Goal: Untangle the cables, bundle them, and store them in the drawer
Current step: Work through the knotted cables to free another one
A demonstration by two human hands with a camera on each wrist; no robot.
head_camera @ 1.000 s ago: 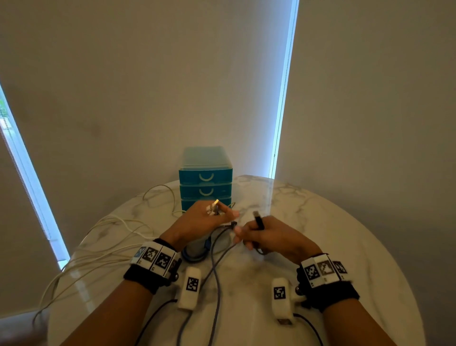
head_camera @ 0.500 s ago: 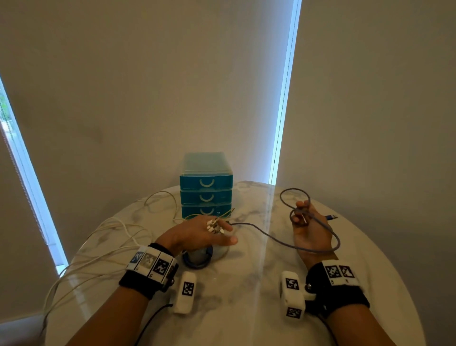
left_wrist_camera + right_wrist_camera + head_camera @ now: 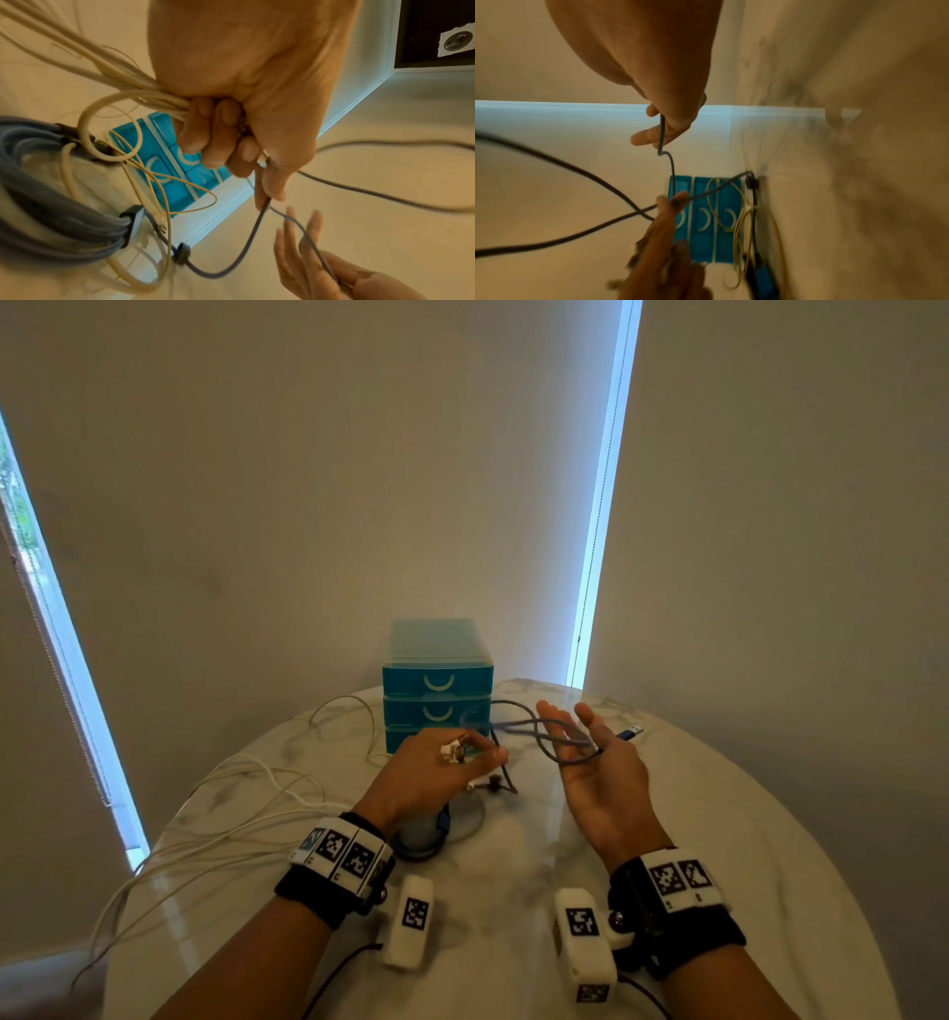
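Note:
My left hand [image 3: 436, 767] grips the ends of several white cables [image 3: 246, 814] in its fist and pinches a thin grey cable [image 3: 534, 726] between thumb and forefinger. In the left wrist view the white cables [image 3: 102, 67] fan out from the left hand [image 3: 231, 101], and the grey cable [image 3: 254, 229] drops to a dark bead. My right hand [image 3: 590, 762] is palm up with straight fingers. Loops of grey cable lie across it and its blue USB plug [image 3: 630, 735] sticks out behind. The teal drawer unit [image 3: 436, 680] stands behind the hands, all three drawers closed.
A tied coil of thick grey-blue cable [image 3: 38, 213] lies on the round marble table [image 3: 513, 891] under my left wrist. White cable slack trails over the table's left edge. Walls stand close behind the drawer unit.
My right hand drew the grey cable out to the right, then came back toward the left hand. Its fingers have straightened and the loops now lie across the palm.

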